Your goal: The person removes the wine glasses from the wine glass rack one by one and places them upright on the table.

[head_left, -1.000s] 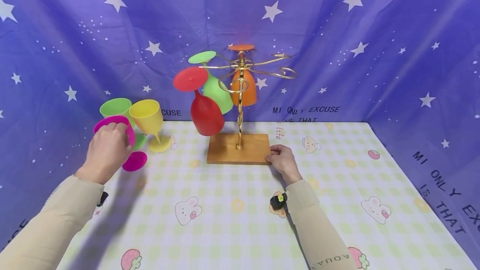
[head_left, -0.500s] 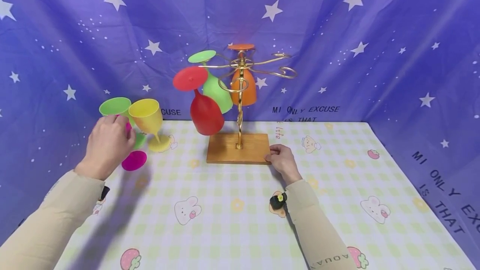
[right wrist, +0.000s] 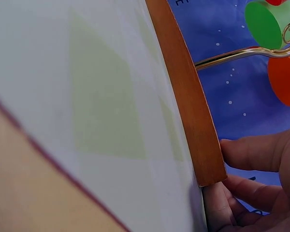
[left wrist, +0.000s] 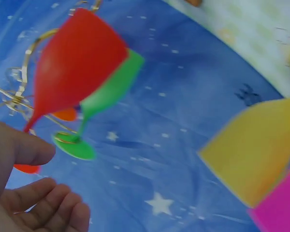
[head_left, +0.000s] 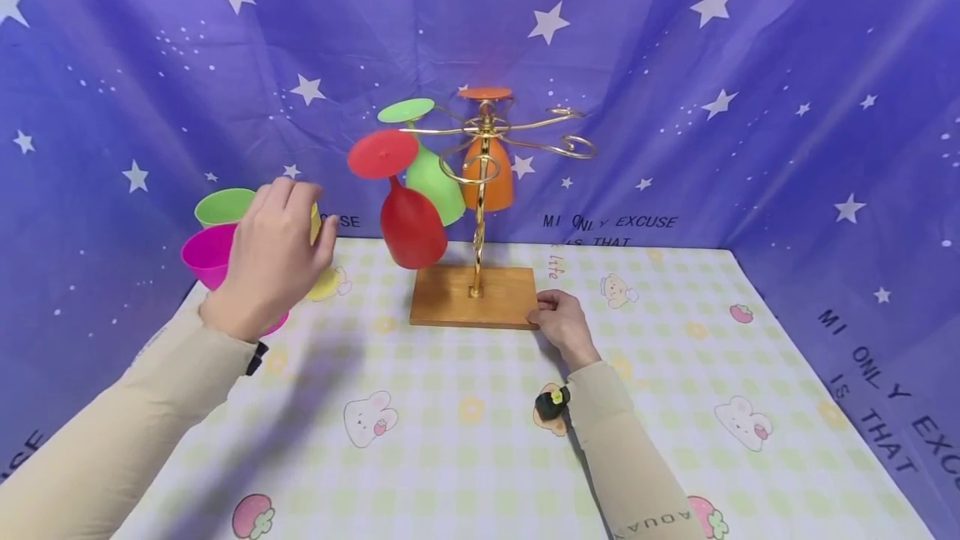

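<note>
My left hand hovers beside the upright goblets, thumb apart from loosely bent fingers, nothing in its grasp. Just left of it stands a magenta goblet, partly covered by the hand. Behind are a green goblet and a mostly hidden yellow goblet. At the centre stands a gold wire glass rack on a wooden base. Upside down from its arms hang a red goblet, a lime green goblet and an orange goblet. My right hand pinches the base's right end between thumb and fingers.
A checked cloth with cartoon prints covers the table. Purple curtain with stars closes in the back and both sides. Several curled arms of the rack stick out rightward and forward without goblets.
My left hand has let go of the magenta goblet's rim and moved right and up, now covering most of the yellow goblet. The right hand keeps its hold on the base.
</note>
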{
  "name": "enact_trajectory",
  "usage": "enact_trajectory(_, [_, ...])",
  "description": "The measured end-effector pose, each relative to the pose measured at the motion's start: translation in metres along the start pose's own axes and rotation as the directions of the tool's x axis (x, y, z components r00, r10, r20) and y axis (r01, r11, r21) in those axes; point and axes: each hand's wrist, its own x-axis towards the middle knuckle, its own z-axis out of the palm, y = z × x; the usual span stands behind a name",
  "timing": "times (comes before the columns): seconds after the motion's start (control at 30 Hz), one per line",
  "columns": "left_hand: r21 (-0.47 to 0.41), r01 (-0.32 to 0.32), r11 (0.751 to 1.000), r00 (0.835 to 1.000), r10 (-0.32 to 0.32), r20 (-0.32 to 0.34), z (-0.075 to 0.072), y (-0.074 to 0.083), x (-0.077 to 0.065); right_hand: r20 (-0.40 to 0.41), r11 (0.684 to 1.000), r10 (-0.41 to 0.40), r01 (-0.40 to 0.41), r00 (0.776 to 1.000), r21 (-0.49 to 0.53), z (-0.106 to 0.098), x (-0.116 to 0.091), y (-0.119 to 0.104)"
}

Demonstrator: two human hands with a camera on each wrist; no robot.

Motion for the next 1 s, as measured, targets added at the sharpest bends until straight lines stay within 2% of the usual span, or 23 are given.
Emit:
enact_trajectory(0.13, [-0.043, -0.059, 0.997, 0.992, 0.054, -0.117, 0.003, 0.015, 0.013, -0.009, 1.0, -0.009, 0.009, 1.0, -0.004, 0.0, -0.001, 0.0])
enact_trajectory(0.27, [-0.064, -0.095, 0.993, 0.979, 0.081, -0.187, 0.007, 0.028, 0.026, -0.009, 1.0, -0.015, 0.015, 1.0, -0.001, -0.001, -0.001, 0.0])
enact_trajectory(0.47, [-0.049, -0.188, 0.981, 0.962, 0.174, -0.211, 0.014, 0.039, 0.041, -0.007, 1.0, -0.006, 0.007, 1.0, 0.003, -0.002, -0.001, -0.001])
enact_trajectory(0.67, [-0.041, -0.251, 0.967, 0.948, 0.237, -0.211, 0.018, 0.039, 0.047, -0.008, 1.0, -0.014, 0.014, 1.0, 0.004, -0.001, 0.0, -0.001])
enact_trajectory(0.83, [-0.032, -0.27, 0.962, 0.94, 0.256, -0.223, 0.021, 0.036, 0.049, -0.009, 1.0, -0.008, 0.008, 1.0, 0.004, 0.0, 0.001, 0.0])
enact_trajectory(1.0, [-0.045, -0.27, 0.962, 0.925, 0.246, -0.289, 0.024, 0.035, 0.052, -0.012, 1.0, -0.003, 0.003, 1.0, 0.006, 0.001, 0.0, 0.001])
